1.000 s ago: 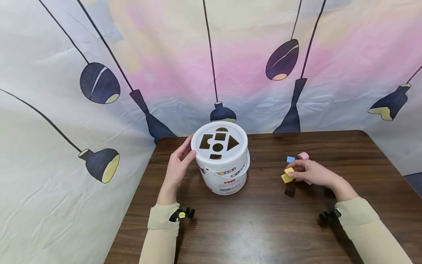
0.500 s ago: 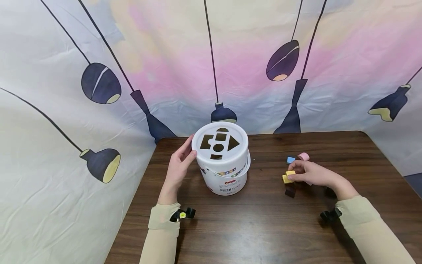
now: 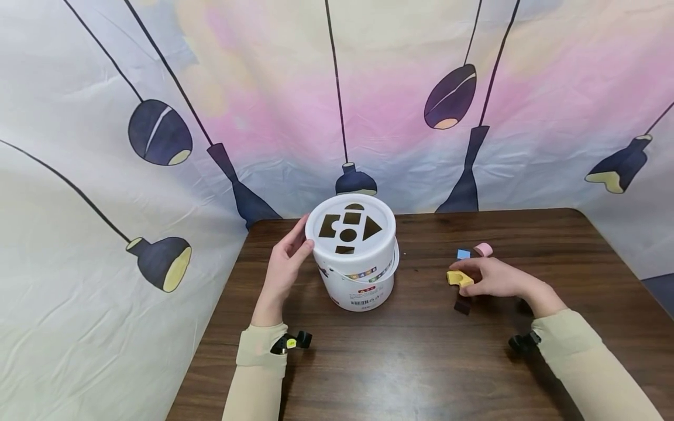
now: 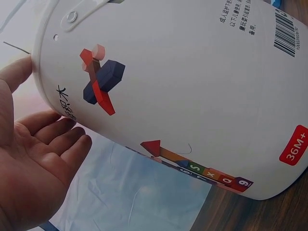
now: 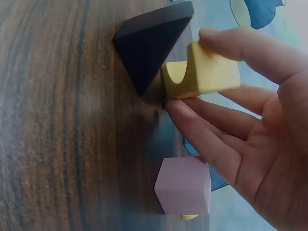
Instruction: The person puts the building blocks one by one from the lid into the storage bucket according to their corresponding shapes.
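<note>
Right of the white bucket (image 3: 360, 292) on the table (image 3: 395, 362), the right hand (image 3: 500, 278) is pinching a yellow notched block (image 5: 215, 72) near a dark triangular block (image 5: 154, 43) — whether they're touching is hard to tell. The left hand (image 3: 281, 269), held wide, is touching the bucket's upper edge.

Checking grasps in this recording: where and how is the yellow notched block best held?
Probably pinch the yellow notched block by opposite flat outer faces, coming from the person's right, where the right hand holds it. The curved notch likely offers less contact.
</note>
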{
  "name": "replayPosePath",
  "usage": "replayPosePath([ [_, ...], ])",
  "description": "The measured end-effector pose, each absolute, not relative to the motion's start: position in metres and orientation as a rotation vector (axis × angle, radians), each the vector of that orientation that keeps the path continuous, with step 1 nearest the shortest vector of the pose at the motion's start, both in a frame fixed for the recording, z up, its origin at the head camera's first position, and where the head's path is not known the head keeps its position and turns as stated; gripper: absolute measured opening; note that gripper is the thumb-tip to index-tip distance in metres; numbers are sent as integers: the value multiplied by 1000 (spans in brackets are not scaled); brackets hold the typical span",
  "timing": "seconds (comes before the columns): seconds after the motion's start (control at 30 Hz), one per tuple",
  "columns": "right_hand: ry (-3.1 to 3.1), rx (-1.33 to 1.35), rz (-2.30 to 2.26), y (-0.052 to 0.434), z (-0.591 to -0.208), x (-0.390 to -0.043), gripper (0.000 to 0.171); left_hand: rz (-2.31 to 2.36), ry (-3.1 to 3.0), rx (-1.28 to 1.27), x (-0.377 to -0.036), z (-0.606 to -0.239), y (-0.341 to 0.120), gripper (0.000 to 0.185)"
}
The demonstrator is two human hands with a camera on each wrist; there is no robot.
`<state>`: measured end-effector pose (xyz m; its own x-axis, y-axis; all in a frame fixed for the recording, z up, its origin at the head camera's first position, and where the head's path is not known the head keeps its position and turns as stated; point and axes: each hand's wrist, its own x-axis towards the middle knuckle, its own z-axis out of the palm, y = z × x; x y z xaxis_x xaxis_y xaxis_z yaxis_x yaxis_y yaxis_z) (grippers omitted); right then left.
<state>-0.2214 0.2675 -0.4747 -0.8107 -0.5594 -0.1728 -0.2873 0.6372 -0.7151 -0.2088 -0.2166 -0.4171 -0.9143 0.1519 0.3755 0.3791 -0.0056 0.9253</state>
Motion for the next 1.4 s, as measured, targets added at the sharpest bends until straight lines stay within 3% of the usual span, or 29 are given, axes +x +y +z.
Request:
replayPosePath([
  [0.27,2589,-753,-942,262,-484,-221,65,-2036,-2102,-571,-209,-417,-218,59],
  [0.5,2789,-827,-812,252,-487,-219,50,-2039,-2096,-579,-208,-417,-218,59],
  [1.1,2934,-710,-690,233,-481,-222,10,-2036,-2139,-591,-212,-415,-224,59],
  [1.4,2960,-771,-576,234,-475,-223,7,-1926,-2290,-664,-219,-403,-233,61],
])
